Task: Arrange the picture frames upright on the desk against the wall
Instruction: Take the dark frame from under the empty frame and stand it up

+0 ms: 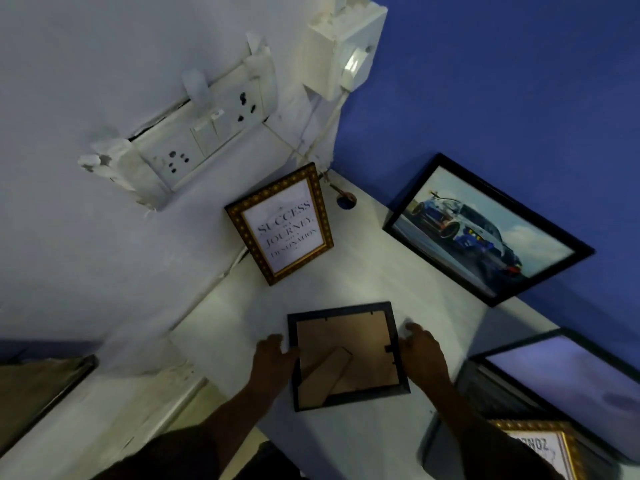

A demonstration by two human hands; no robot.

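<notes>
A black frame (346,355) lies face down on the white desk (363,282), its brown backing and fold-out stand showing. My left hand (273,358) touches its left edge, my right hand (422,351) its right edge, fingers spread; whether they grip it is unclear. A gold-bordered frame (280,223) with a "Success" quote stands upright against the white wall in the corner. A large black frame with a car photo (485,230) leans against the blue wall. Another gold frame (550,448) lies at the lower right on the laptop.
An open laptop (561,379) sits at the right of the desk. A wall socket panel (194,136) and a white box (343,46) with cables hang above the corner. A cable hole (346,200) lies in the desk corner. A dark surface (38,386) lies at lower left.
</notes>
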